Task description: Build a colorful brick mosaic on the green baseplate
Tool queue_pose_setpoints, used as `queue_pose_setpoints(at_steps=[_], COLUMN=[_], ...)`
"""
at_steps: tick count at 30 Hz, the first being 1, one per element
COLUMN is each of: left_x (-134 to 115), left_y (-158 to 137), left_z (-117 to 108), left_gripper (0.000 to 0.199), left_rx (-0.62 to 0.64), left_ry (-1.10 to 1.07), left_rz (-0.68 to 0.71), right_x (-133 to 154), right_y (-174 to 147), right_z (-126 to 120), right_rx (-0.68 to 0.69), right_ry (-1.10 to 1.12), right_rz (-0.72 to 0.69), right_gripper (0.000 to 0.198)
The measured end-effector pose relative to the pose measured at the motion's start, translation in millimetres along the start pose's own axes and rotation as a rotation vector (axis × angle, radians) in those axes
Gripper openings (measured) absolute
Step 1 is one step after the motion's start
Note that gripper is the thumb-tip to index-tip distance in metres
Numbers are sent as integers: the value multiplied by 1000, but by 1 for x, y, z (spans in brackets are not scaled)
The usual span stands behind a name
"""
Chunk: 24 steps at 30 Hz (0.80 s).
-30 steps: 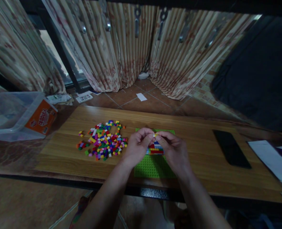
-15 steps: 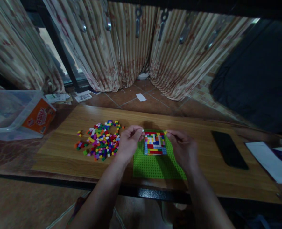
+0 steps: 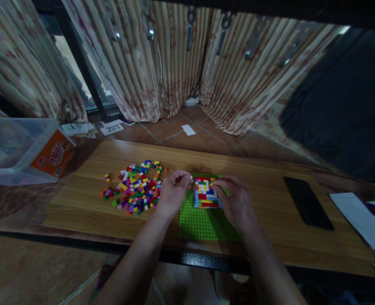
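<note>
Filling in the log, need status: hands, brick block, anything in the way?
Left hand pinching white brick. Right hand pinching yellow brick at brick block. Block on green baseplate, right side partly hidden by right hand. Loose bricks left of baseplate.

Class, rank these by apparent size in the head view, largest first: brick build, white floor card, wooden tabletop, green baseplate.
1. Wooden tabletop
2. Green baseplate
3. Brick build
4. White floor card

The table top (image 3: 270, 190) looks like smooth, grained wood with a faint sheen; its black edge (image 3: 202, 259) is glossy and finely speckled. The loose bricks (image 3: 140, 185) look like hard plastic, the baseplate (image 3: 197, 226) studded plastic. The bin (image 3: 12, 148) is clear, shiny plastic, the curtains (image 3: 175, 76) matt cloth, the sheet (image 3: 352, 216) paper.
</note>
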<state>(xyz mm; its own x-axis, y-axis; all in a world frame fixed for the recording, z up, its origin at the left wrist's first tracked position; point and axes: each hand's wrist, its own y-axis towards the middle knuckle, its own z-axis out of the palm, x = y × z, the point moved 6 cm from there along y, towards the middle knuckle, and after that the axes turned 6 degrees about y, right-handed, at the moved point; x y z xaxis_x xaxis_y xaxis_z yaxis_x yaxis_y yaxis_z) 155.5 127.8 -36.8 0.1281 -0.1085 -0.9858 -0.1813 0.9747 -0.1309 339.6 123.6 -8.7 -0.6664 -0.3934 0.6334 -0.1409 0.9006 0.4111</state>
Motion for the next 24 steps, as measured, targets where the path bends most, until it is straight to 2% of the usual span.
queue_pose_setpoints(at_steps=[14,24], left_x=[5,6], left_y=[1,1], left_z=[2,3], left_gripper=[8,7], left_rx=[30,28], left_ry=[73,70], left_rz=[27,43], right_x=[2,-9], right_y=[1,-1], right_z=[5,5], right_rx=[-41,-100], right_ry=[95,228], right_rz=[107,281], right_gripper=[18,21])
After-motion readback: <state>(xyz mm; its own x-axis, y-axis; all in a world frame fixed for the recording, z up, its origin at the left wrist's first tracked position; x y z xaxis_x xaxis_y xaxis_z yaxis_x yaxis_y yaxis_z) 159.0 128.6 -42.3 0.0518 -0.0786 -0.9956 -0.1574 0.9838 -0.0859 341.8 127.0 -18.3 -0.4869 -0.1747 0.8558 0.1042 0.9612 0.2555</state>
